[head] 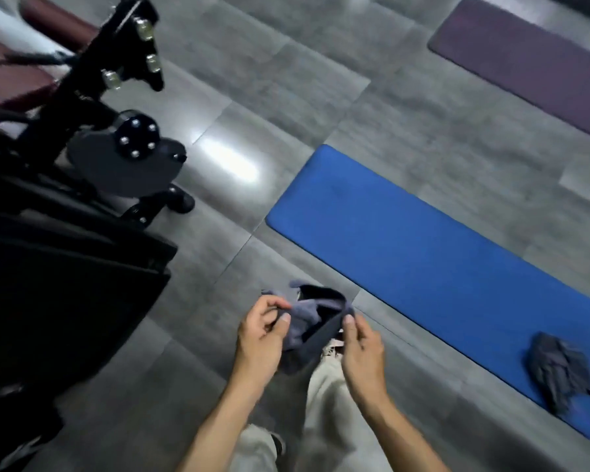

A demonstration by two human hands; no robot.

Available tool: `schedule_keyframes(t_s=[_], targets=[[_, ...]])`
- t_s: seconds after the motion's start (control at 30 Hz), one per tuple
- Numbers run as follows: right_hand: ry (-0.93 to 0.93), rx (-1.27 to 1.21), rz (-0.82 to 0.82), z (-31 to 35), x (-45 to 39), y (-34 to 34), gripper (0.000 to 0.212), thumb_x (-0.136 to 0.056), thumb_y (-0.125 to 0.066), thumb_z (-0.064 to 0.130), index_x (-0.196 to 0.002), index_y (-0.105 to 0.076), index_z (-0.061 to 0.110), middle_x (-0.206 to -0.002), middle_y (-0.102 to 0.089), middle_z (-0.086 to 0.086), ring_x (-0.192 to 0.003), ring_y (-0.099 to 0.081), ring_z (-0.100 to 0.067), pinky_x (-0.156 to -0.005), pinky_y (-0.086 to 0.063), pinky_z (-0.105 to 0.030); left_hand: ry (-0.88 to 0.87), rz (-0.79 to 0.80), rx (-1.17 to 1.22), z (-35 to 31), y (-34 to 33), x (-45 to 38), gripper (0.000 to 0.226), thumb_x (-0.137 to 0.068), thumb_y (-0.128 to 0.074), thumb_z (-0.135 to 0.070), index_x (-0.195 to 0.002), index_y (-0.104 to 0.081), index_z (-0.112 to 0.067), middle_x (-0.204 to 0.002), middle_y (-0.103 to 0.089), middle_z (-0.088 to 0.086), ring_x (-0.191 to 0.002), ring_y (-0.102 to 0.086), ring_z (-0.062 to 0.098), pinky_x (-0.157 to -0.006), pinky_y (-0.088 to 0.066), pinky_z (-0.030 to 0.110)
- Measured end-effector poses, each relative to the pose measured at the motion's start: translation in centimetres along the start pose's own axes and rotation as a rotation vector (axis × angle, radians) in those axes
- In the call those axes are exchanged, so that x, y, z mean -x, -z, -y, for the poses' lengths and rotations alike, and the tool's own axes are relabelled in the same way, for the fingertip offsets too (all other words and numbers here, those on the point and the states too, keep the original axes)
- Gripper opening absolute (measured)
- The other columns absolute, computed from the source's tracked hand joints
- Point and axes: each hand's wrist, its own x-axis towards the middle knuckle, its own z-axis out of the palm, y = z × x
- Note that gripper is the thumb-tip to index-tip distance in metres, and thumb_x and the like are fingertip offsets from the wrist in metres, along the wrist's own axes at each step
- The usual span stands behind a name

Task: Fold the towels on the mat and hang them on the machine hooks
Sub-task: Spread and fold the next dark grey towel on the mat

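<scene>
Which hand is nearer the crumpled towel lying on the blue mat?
Right. The right hand pinches the held towel on the side toward the crumpled towel; the left hand grips its far side, nearer the machine.

Glossy grey tiled floor (286,97) reflects light; purple mat (525,59) lies far right.

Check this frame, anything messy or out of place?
One thing: a grey towel lies crumpled in a heap at the near end of the blue mat, unfolded. Both hands, left hand and right hand, pinch another towel, bunched between them.
</scene>
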Motion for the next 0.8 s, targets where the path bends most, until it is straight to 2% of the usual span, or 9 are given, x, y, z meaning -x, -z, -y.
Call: schedule_keyframes(t_s=[0.13,0.2,0.27,0.33,0.47,0.53,0.63,0.7,0.8], targets=[[-0.191,-0.372,-0.192,-0.1,-7.2,8.6,0.025,-0.103,-0.043,0.019,-0.099,-0.068,0.018,-0.089,-0.074,0.005,-0.085,-0.070,-0.013,-0.073,-0.057,-0.021,0.210,-0.062,0.089,-3.1,-6.5,-5.9,0.023,-0.092,-0.054,0.001,-0.100,-0.056,-0.020,-0.096,-0.067,0.004,-0.082,-0.057,0.014,-0.068,-0.043,0.026],[-0.178,-0.450,-0.214,-0.9,-9.9,11.9,0.028,-0.097,-0.052,0.039,-0.101,-0.067,0.016,-0.090,-0.075,0.006,-0.085,-0.070,-0.007,-0.073,-0.055,-0.017,0.275,-0.019,0.020,-4.6,-8.6,-8.6,0.023,-0.093,-0.057,-0.005,-0.110,-0.056,-0.019,-0.107,-0.064,0.003,-0.088,-0.057,0.013,-0.073,-0.046,0.029],[-0.216,-0.462,-0.243,-1.8,-12.8,14.5,0.056,-0.078,-0.062,0.065,-0.105,-0.067,0.016,-0.098,-0.075,-0.001,-0.088,-0.070,-0.010,-0.076,-0.057,-0.022,0.270,0.027,-0.069,-6.1,-10.3,-11.3,0.021,-0.093,-0.058,-0.008,-0.111,-0.059,-0.018,-0.110,-0.064,0.002,-0.093,-0.059,0.013,-0.078,-0.047,0.031],[-0.231,-0.459,-0.272,-2.1,-15.0,16.0,0.059,-0.075,-0.062,0.068,-0.106,-0.066,0.018,-0.101,-0.074,-0.004,-0.090,-0.070,-0.011,-0.078,-0.057,-0.022,0.263,0.062,-0.115,-7.6,-11.4,-13.6,0.017,-0.092,-0.059,-0.008,-0.106,-0.062,-0.018,-0.108,-0.066,0.004,-0.100,-0.062,0.021,-0.083,-0.051,0.036],[-0.347,-0.464,-0.371,-2.8,-20.8,17.8,0.034,-0.103,-0.043,0.030,-0.118,-0.060,0.005,-0.106,-0.069,-0.005,-0.096,-0.066,-0.020,-0.073,-0.056,-0.016,0.313,0.158,-0.187,-10.6,-13.9,-19.6,0.020,-0.091,-0.059,-0.004,-0.100,-0.065,-0.020,-0.103,-0.070,0.004,-0.103,-0.064,0.027,-0.082,-0.052,0.040],[-0.421,-0.500,-0.468,-2.7,-23.5,18.0,0.031,-0.105,-0.038,0.018,-0.121,-0.057,0.000,-0.111,-0.063,-0.010,-0.091,-0.062,-0.015,-0.071,-0.055,-0.015,0.318,0.211,-0.228,-12.4,-15.2,-22.8,0.021,-0.091,-0.057,-0.002,-0.098,-0.065,-0.019,-0.101,-0.071,0.004,-0.098,-0.066,0.024,-0.082,-0.052,0.039],[-0.536,-0.575,-0.689,-2.1,-27.7,18.9,0.023,-0.104,-0.040,0.018,-0.111,-0.059,0.006,-0.111,-0.062,-0.014,-0.097,-0.057,-0.022,-0.080,-0.053,-0.028,0.292,0.306,-0.276,-15.9,-18.3,-28.0,0.018,-0.092,-0.054,0.001,-0.097,-0.062,-0.014,-0.094,-0.069,0.006,-0.080,-0.064,0.017,-0.064,-0.052,0.023],[-0.622,-0.622,-0.807,-2.2,-30.0,19.4,0.027,-0.103,-0.046,0.020,-0.124,-0.056,0.005,-0.120,-0.060,-0.012,-0.104,-0.057,-0.022,-0.091,-0.049,-0.038,0.249,0.347,-0.314,-18.2,-20.3,-31.3,0.019,-0.093,-0.052,0.003,-0.098,-0.061,-0.013,-0.091,-0.067,0.003,-0.081,-0.063,0.018,-0.058,-0.050,0.018],[-0.814,-0.693,-0.915,-2.8,-33.0,19.8,0.046,-0.096,-0.059,0.020,-0.138,-0.046,0.008,-0.100,-0.057,-0.001,-0.082,-0.052,-0.015,-0.073,-0.044,-0.028,0.173,0.455,-0.424,-22.5,-24.2,-36.9,0.023,-0.093,-0.054,0.001,-0.093,-0.062,-0.021,-0.093,-0.068,0.000,-0.088,-0.061,0.021,-0.065,-0.045,0.026]])
